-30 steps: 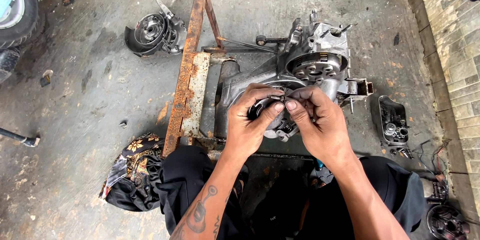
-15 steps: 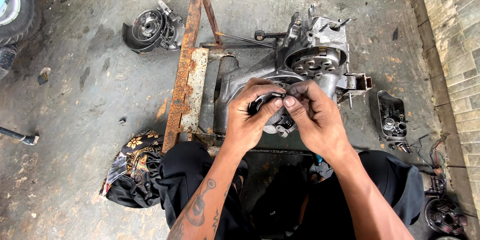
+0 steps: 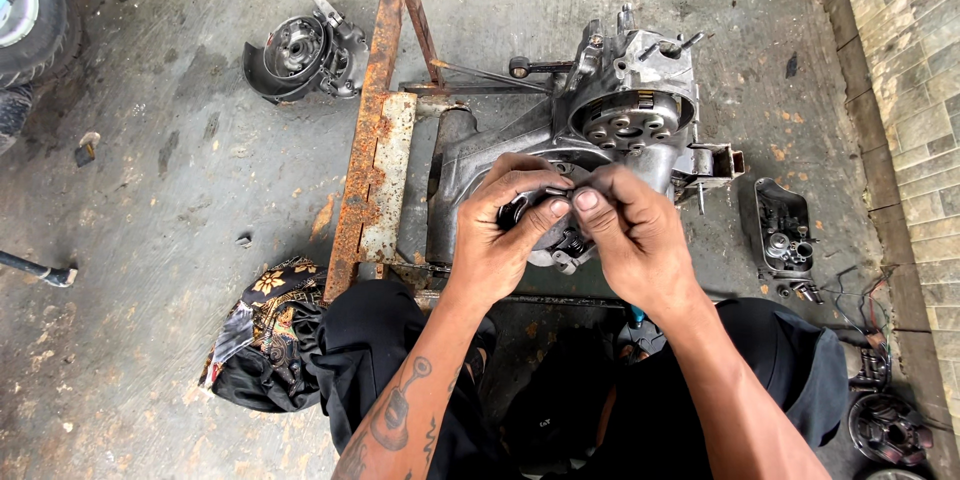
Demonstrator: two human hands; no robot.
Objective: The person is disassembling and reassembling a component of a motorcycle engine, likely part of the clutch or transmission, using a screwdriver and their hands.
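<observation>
Part: a small dark round metal assembly (image 3: 545, 230) with springs showing at its lower edge, probably a clutch piece, held between your hands just in front of the engine crankcase (image 3: 600, 130).
Left hand: your left hand (image 3: 505, 230) is curled around the part's left side, thumb on top.
Right hand: your right hand (image 3: 630, 230) pinches the part's right side, thumb tip meeting the left thumb.
Crankcase: grey, lying on the concrete floor (image 3: 150, 190) beside a rusty steel frame (image 3: 380, 140).
Farther out: a round engine cover (image 3: 300, 55) upper left; a patterned cloth (image 3: 265, 325) by your left knee; a small tray of parts (image 3: 785, 230) at right.
</observation>
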